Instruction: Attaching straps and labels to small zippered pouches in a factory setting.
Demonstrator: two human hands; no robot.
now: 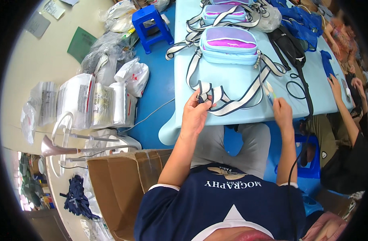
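My left hand [197,113] is closed on a white webbing strap [236,105] with dark edges, pinching it where it loops near a dark fitting. The strap runs to a light-blue and purple bag [229,45] lying on the table just beyond. My right hand [282,112] is closed at the table's near edge, to the right of the strap. From its fingers sticks a small pale, pointed tool [269,90] with a yellow-green part; its exact kind is unclear. The fingers partly hide it.
More such bags [225,14] lie farther along the light-blue table [236,72]. A black bag [288,48] and a black cord [296,86] are on its right. Another person's hand [335,86] is at the right. A cardboard box [124,188] and a blue stool [152,28] stand left.
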